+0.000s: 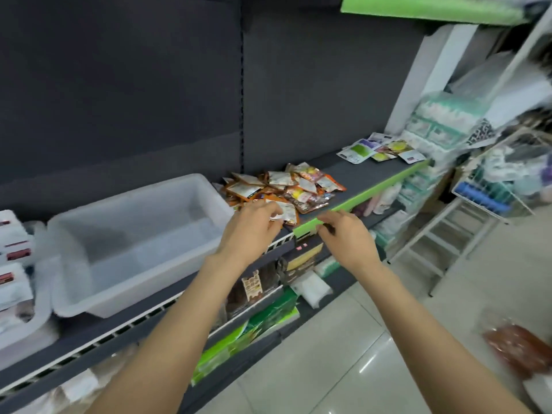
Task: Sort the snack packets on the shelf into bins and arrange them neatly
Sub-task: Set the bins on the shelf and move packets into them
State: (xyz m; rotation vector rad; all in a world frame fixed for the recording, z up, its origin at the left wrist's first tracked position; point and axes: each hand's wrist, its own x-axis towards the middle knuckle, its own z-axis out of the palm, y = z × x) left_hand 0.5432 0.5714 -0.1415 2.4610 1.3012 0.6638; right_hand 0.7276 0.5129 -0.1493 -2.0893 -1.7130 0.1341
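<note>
We look down at a dark shelf [355, 177] with a green front strip [373, 191]. Our left hand [254, 227] reaches over the near edge of a heap of orange and brown snack packets [286, 186] and pinches a white-faced packet [283, 212] at the heap's near side, fingers curled onto it. Our right hand [346, 234] hovers just right of it, over the green strip, fingers loosely bent; something small and dark shows at the fingertips, but we cannot tell whether the hand holds anything.

Left of the heap, touching or nearly touching it, stands a translucent white bin [137, 243] with nothing visible inside. At the far left edge another bin [24, 315] holds white packets with red marks. Far along the shelf to the right lies a second, smaller group of white, green and purple packets [382, 150], well apart from the heap.

Below the shelf, lower shelves carry brown and green packages [263, 321]. To the right stand stacked tissue packs [442, 127] and a white wire rack [493, 192] on the tiled floor.
</note>
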